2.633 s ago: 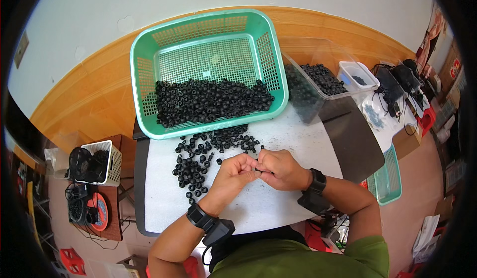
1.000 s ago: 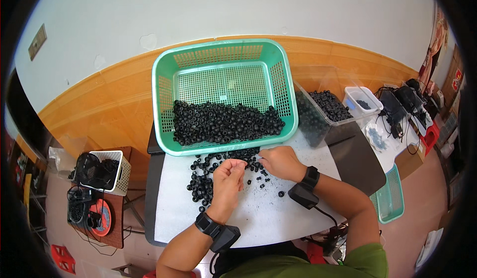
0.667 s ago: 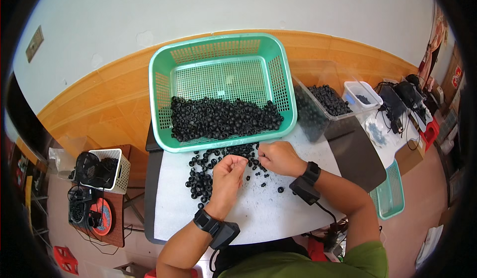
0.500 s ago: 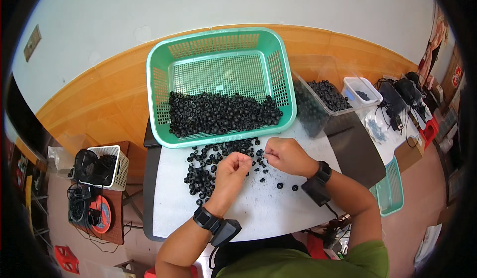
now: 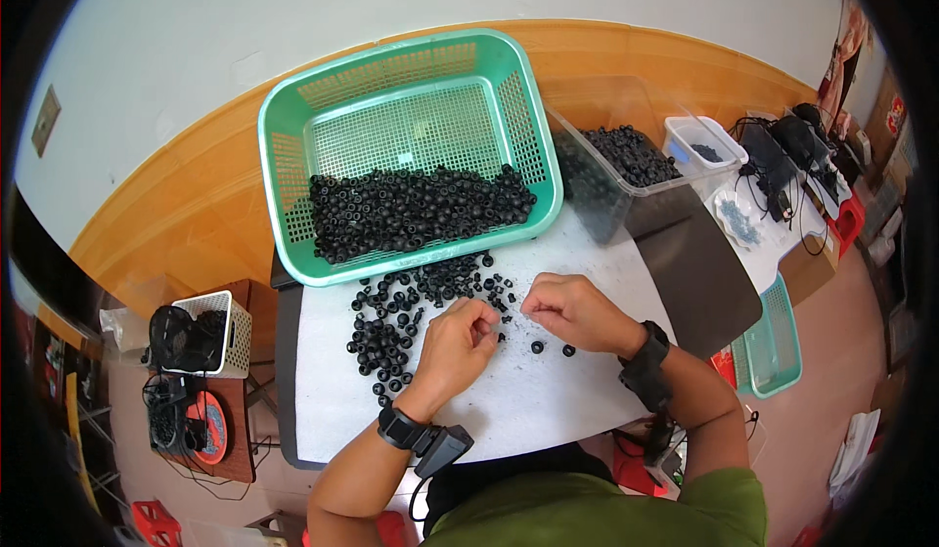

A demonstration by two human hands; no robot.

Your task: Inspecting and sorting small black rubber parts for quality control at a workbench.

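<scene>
My left hand (image 5: 457, 345) is closed over the white-covered tabletop, its thumb and fingertips pressed together. Across from it, my right hand (image 5: 579, 310) is also closed, fingers curled in. Whatever either hand pinches is too small or hidden to make out. The hands are a short gap apart. Small black ring-like parts (image 5: 381, 344) lie loose in a pile left of and beyond my left hand. Smaller black pieces (image 5: 497, 289) are scattered between the hands. Two single round black parts (image 5: 553, 349) lie just below my right hand.
A green plastic basket (image 5: 293, 269) behind the pile holds many black parts. To its right stands a clear bin (image 5: 653, 191) with more, and a small white tub (image 5: 736, 157). A side table at left carries a white basket (image 5: 238, 337) and an orange dish (image 5: 217, 428).
The view has shifted, so the table and basket appear farther left and higher. Both hands have moved slightly rightward and nearer to me relative to the pile. They remain closed.
</scene>
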